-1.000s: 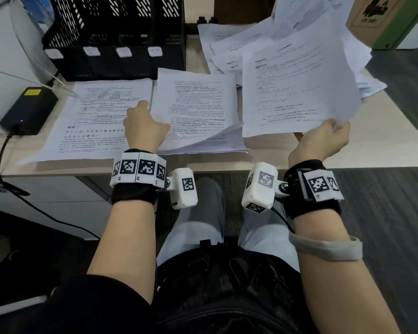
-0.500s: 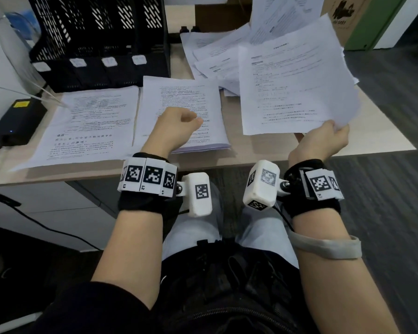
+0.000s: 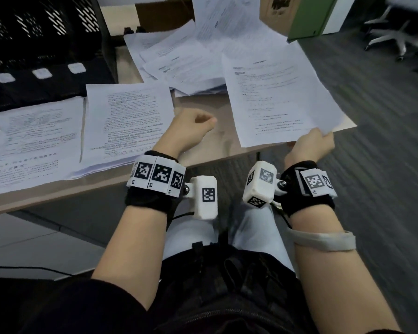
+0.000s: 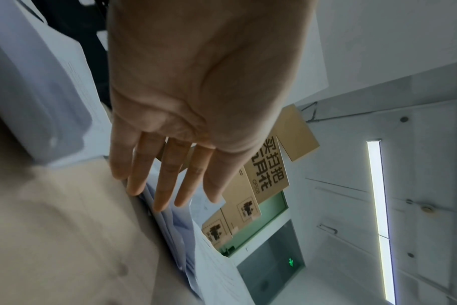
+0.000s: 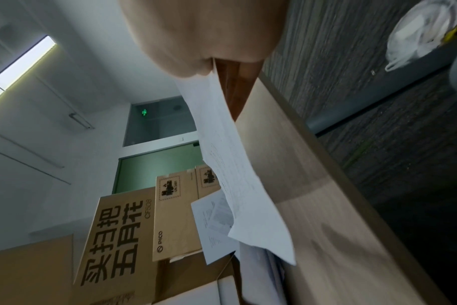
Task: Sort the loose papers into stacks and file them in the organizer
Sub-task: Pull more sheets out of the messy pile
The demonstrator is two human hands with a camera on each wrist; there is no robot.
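My right hand [image 3: 322, 138] pinches the lower right corner of one printed sheet [image 3: 275, 92] and holds it tilted above the table's right end; in the right wrist view this sheet [image 5: 235, 175] runs away from the fingers. My left hand [image 3: 198, 126] hovers empty over bare table between the middle stack [image 3: 128, 119] and the held sheet. Its fingers [image 4: 167, 185] are straight and relaxed, pointing at the loose pile [image 4: 175, 222]. A second stack [image 3: 34, 136] lies at the left. The black mesh organizer [image 3: 41, 44] stands behind both stacks.
The loose pile of sheets [image 3: 184, 61] is spread over the back of the wooden table [image 3: 203, 100]. Cardboard boxes [image 5: 133, 227] and a green panel [image 3: 309, 18] stand behind it. An office chair base [image 3: 393, 39] is on the floor at the far right.
My left hand has left the seam between the two stacks and moved right, off the middle stack, to the bare gap. The right hand still holds its sheet. The head view has swung right.
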